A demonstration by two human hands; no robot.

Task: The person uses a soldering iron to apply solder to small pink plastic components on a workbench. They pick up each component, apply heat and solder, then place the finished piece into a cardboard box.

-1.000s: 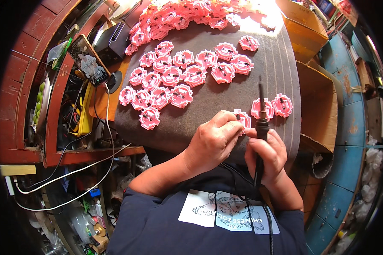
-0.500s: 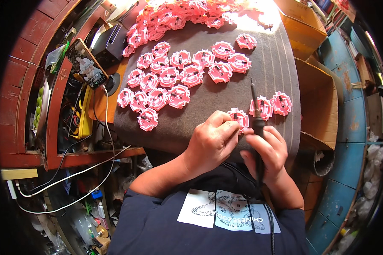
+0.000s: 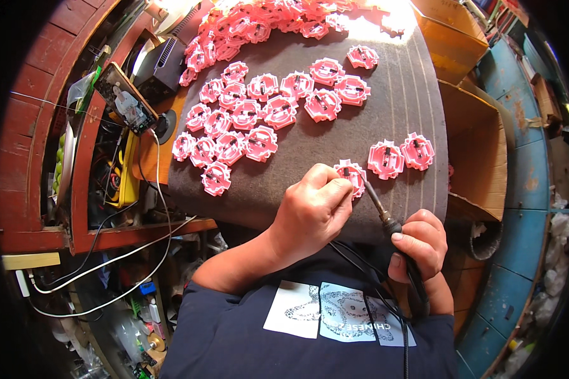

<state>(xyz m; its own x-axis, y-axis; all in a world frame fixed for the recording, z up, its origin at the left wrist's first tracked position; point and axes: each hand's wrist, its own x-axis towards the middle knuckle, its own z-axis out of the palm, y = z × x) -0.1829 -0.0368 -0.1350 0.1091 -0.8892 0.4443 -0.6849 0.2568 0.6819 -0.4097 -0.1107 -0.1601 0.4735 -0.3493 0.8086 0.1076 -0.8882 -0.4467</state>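
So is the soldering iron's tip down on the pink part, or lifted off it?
Down: the soldering iron, gripped by the right hand, slants onto the pink part under the left hand.

A dark navy short-sleeved T-shirt [image 3: 246, 335] is worn, marked on the chest by a white rectangular print with a dark line drawing. Both forearms are left bare, and no gloves, rings or watch are seen

Counter: you work at a dark grey ribbed mat [image 3: 385, 101] over an orange-brown counter [image 3: 146, 165]
Left side: you have red-brown wooden shelving [image 3: 38, 114] crowded with cables and clutter; white cables [image 3: 107, 265] hang below it
Right side: open cardboard boxes [image 3: 480, 158] stand beside you; beyond them, worn blue panels [image 3: 518, 208]
Light: bright sun falls on the far end of your mat
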